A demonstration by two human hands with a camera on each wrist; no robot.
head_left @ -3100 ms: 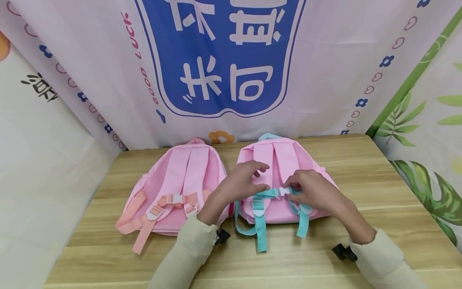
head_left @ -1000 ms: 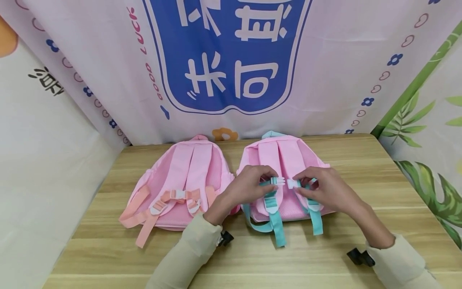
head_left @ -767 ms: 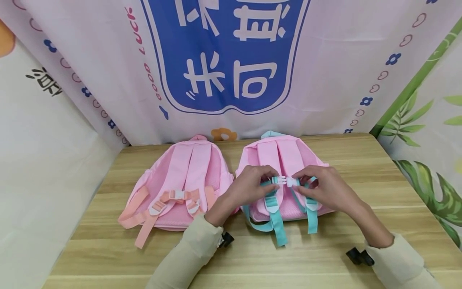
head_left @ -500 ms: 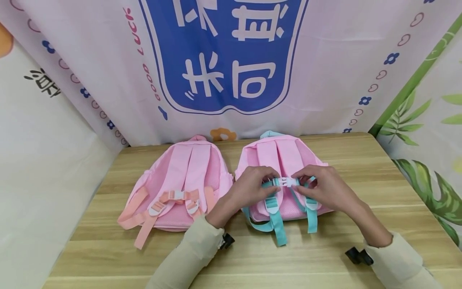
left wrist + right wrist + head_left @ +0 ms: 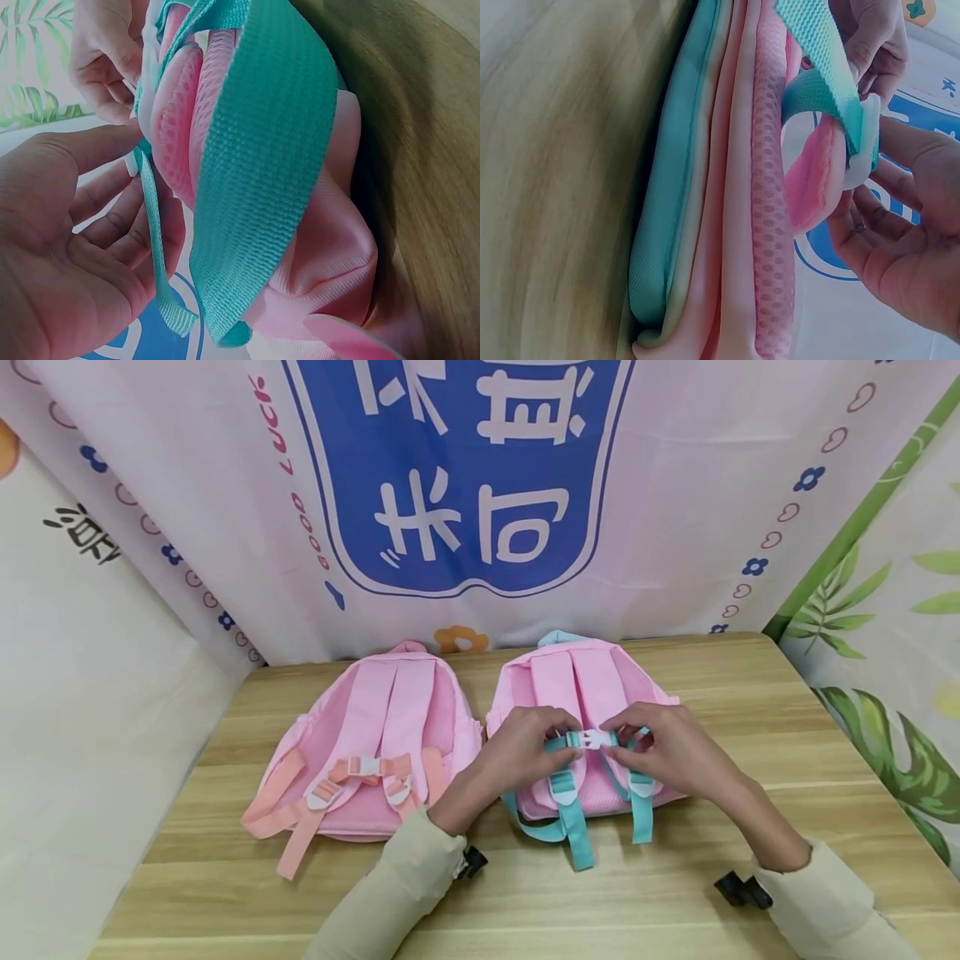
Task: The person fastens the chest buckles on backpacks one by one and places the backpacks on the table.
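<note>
A pink backpack [image 5: 551, 681] with teal straps lies with its shoulder straps up. Across them runs a teal chest strap with a white side-release buckle [image 5: 597, 739]. My left hand [image 5: 521, 747] pinches the pronged half between thumb and fingers. With thumb and forefinger, my right hand [image 5: 671, 747] pinches the socket half. The prongs sit in the mouth of the socket; whether they are fully locked I cannot tell. In the left wrist view a teal webbing strap [image 5: 262, 165] hangs close to the camera. The right wrist view shows a white strap adjuster [image 5: 866, 142] near the right fingers.
To the left lies a second pink backpack [image 5: 401, 693] with peach straps, its white chest buckle [image 5: 367, 767] fastened. Both bags lie on a wooden table [image 5: 555, 918] against a printed cloth backdrop [image 5: 690, 527]. Loose teal strap ends [image 5: 576, 835] hang toward the front.
Earlier the left hand hovered, fingers spread, near the teal strap; it then gripped the pronged half. One second ago the buckle halves were apart; they have since come together between the hands.
</note>
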